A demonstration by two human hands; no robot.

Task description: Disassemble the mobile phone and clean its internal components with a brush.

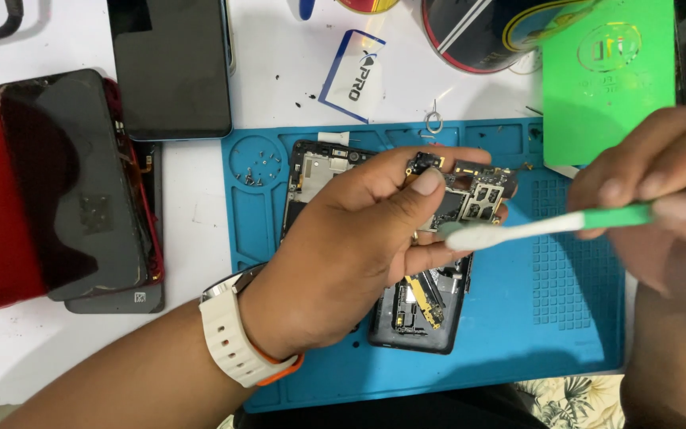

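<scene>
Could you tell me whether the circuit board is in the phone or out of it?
Out: the left hand holds the circuit board above the opened phone.

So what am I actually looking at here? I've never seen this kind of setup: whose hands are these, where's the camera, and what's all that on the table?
The single picture comes from a camera worn on a person's head, looking down at their own bare hands. The left hand, with a white wristwatch, pinches a small phone circuit board. The right hand holds a green-and-white toothbrush, its bristle end against the board; it looks blurred. Below lies an opened phone body on a blue work mat. To the left on the white table lie a dark phone and a screen panel in a red frame. A green card lies top right.
</scene>
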